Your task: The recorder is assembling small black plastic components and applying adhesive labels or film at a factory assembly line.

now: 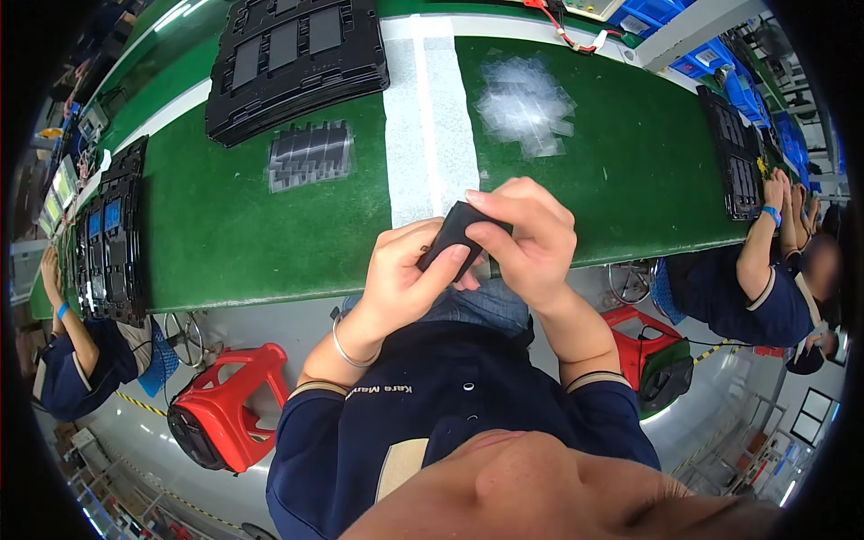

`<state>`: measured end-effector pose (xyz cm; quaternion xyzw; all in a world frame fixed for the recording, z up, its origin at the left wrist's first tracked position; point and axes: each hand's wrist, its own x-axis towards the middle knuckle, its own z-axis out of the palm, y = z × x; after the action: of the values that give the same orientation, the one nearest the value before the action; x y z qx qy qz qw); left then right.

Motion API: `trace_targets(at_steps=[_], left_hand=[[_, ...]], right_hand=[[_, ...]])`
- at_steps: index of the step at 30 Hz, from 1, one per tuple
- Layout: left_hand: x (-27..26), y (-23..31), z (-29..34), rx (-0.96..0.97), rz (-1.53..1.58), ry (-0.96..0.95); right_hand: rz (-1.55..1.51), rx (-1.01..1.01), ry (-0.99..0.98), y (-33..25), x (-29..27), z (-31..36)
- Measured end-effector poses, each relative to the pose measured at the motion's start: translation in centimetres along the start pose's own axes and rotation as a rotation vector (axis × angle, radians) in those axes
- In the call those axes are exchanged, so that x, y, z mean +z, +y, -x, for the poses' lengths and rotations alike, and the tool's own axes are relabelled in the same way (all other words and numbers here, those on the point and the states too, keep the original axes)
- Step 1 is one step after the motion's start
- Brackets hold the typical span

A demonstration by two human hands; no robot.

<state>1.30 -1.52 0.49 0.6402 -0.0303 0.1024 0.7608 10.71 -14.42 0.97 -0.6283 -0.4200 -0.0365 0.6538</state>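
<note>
A small black, flat-sided block is held between my hands, close to my body at the front edge of the green table. My left hand grips its lower left side, thumb lying across the face. My right hand pinches its upper right part between thumb and fingers. What exact kind of part it is, I cannot make out. Beyond my hands a white cloth-like strip runs across the table. Left of it lie overlapping dark pieces with clear film edges; right of it, a pile of clear film pieces.
Stacked black trays stand at the back left, with more tray stacks at the far left and far right. Red stools stand below the table. Co-workers sit on both sides. A red cable lies at the back.
</note>
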Motion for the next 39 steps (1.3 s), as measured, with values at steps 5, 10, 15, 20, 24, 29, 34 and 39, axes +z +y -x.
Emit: trace_targets(at_steps=[5,10,15,20,24,29,34,39], left_hand=[[-0.1,0.2,0.0,-0.052,0.017,-0.007],[0.3,0.1,0.6,-0.174,0.257,0.079],[1.0,-0.2,0.5,-0.129,0.275,0.135],[0.5,0.3,0.4,-0.143,0.163,0.104],[-0.5,0.8,0.0,-0.121,-0.121,-0.052],[-0.4,1.1,0.2,-0.186,-0.093,-0.012],[0.3,1.2,0.0,-0.167,0.010,0.011],[0.4,0.7,0.1,-0.148,0.181,0.073]], right_hand=[[-0.030,0.091,-0.125,-0.4,-0.6,-0.6],[-0.117,0.124,-0.082,0.4,-0.5,-0.2],[-0.204,0.022,0.187,1.5,1.0,1.1],[-0.634,0.402,0.023,0.3,-0.4,-1.1],[-0.723,0.709,-0.287,0.4,-1.6,-2.1],[-0.063,0.249,-0.220,0.0,-1.2,-1.4],[-0.073,0.121,-0.159,0.3,-1.7,-1.8],[-0.479,0.513,-0.214,0.0,-2.1,-2.1]])
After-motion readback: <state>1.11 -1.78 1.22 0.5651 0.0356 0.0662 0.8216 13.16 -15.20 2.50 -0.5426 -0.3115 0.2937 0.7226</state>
